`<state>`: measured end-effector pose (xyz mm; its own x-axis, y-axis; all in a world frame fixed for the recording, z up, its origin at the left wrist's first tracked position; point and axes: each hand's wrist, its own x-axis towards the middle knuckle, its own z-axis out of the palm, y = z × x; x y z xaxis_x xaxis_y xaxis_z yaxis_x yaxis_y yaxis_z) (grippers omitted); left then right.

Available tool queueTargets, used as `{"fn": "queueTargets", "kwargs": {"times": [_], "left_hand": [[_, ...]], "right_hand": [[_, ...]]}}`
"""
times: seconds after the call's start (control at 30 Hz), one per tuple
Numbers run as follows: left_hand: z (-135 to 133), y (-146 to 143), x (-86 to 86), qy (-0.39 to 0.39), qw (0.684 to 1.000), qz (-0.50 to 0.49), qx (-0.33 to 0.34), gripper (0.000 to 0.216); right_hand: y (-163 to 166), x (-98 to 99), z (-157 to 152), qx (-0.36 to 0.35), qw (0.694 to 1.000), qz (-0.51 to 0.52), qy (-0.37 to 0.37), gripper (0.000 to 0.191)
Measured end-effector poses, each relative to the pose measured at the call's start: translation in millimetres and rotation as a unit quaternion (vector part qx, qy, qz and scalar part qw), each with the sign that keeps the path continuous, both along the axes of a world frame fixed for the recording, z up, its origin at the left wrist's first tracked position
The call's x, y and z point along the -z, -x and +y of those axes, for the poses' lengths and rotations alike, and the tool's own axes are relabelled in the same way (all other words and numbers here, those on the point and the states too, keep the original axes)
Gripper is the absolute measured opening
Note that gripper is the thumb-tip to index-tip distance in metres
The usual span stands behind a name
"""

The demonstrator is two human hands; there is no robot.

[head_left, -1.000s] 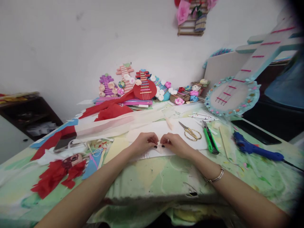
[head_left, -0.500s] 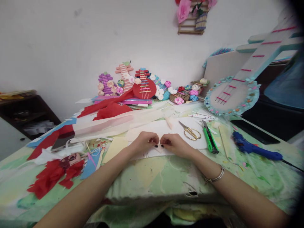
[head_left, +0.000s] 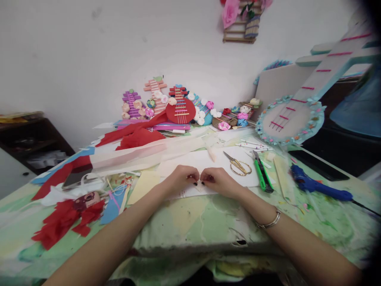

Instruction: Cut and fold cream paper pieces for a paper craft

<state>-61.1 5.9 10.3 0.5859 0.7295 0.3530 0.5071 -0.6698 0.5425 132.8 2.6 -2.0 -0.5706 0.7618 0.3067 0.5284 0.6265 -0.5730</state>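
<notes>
Our left hand [head_left: 181,178] and right hand [head_left: 218,180] meet fingertip to fingertip, each pinched shut on 1 small pale paper piece [head_left: 199,186] over the white sheet [head_left: 208,161] near the tabletop's front edge. We judge this a folding or rolling step; next calls for steady, even pinching. Scissors [head_left: 238,165] lie just right; no containers show.

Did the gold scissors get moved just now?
No. The scissors lie in the same spot beside the green utility knife on the white paper; only the camera shifted a little.
</notes>
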Motion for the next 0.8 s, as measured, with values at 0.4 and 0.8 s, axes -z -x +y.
{"fn": "queueTargets", "kwargs": {"times": [0.4,0.8], "left_hand": [[-0.5,-1.6,-2.6,-0.002,0.999,0.025,-0.02,0.018],[0.2,-1.2,0.2,-0.001,1.0,0.01,-0.018,0.019]], "right_hand": [[0.6,-2.4,-0.9,-0.013,1.0,-0.007,-0.019,0.015],[1.0,-5.0,-2.4,-0.03,0.999,-0.004,-0.035,0.021]]}}
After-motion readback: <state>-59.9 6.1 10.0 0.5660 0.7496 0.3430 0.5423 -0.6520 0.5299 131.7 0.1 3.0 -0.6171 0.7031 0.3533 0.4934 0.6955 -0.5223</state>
